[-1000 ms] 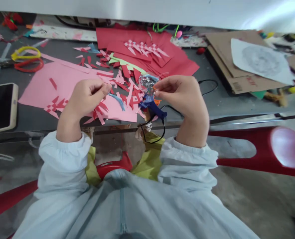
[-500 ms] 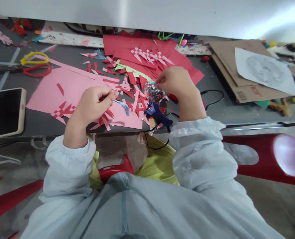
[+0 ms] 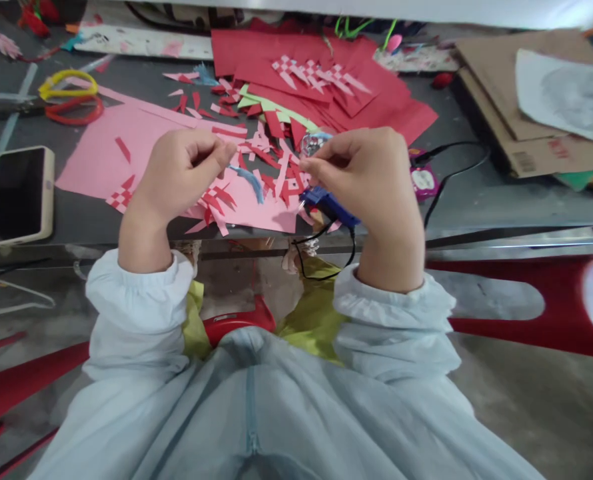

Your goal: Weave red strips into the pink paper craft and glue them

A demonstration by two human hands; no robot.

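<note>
My left hand [image 3: 179,170] is raised over the pink sheet [image 3: 89,157], thumb and fingertips pinched together. What it holds, if anything, is too small to make out. Just below those fingertips shows a light blue tassel [image 3: 250,181]. My right hand [image 3: 369,177] also pinches, above the blue glue gun [image 3: 334,205]; anything between its fingertips cannot be made out. Behind it, partly hidden, lies a clear bag of small silvery pieces [image 3: 315,142]. Between the hands are scattered red and pink paper strips [image 3: 276,167] and a woven checkered paper piece [image 3: 216,197].
Red sheets [image 3: 296,93] with woven pieces lie at the back. Yellow-and-red-handled scissors [image 3: 74,110] and a phone [image 3: 19,193] are at left. Cardboard [image 3: 496,100] with a drawing [image 3: 566,97] lies right, near a purple-pink object [image 3: 424,181] with a black cable.
My right hand has come away from the bag of small pieces, toward me, and now pinches nearer my left hand. My left hand stays pinched, slightly higher. The view has shifted.
</note>
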